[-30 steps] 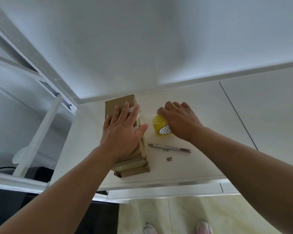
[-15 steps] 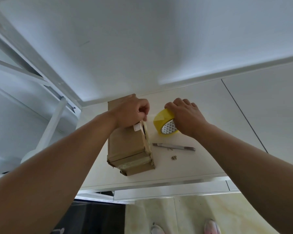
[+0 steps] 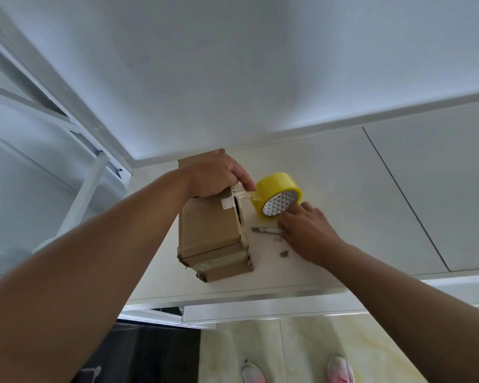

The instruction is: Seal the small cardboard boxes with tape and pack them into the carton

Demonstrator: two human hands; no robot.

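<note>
My white worktop [image 3: 329, 167] carries a cardboard box [image 3: 208, 230] near its left edge, running from the back edge toward the front edge. Just right of it sits a yellow tape roll [image 3: 274, 186]. Nearer the front lie a slim cutter [image 3: 263, 230] and cardboard scraps [image 3: 284, 254].

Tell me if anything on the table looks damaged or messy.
The box looks battered: its near end has crumpled corners and wrinkled tape, and its right side gapes along a dark slit. Small cardboard scraps lie loose beside the knife.
</note>
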